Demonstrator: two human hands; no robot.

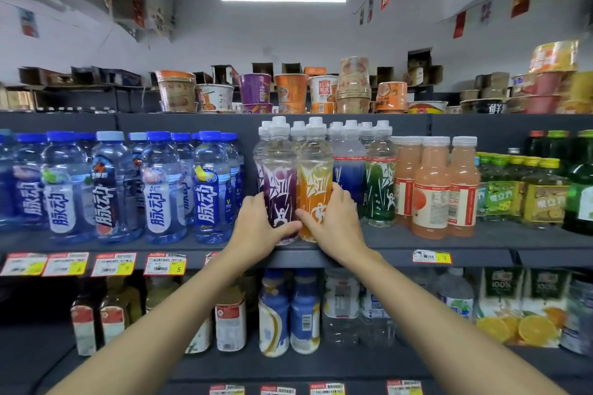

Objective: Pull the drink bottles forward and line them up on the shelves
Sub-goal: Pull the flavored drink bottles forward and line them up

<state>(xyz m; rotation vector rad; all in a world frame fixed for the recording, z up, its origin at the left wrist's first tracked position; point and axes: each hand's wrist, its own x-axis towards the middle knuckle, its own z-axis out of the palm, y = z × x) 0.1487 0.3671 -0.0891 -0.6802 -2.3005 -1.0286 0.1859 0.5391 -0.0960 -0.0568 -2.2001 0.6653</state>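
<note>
Head: left hand [257, 228] round purple bottle [278, 181], right hand [335, 218] round orange bottle [313, 178], grey shelf [394, 239]

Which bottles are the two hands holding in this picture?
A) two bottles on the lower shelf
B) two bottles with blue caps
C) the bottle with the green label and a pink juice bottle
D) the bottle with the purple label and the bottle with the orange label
D: the left hand curls round the purple-label bottle and the right hand curls round the orange-label bottle, which stand side by side.
</note>
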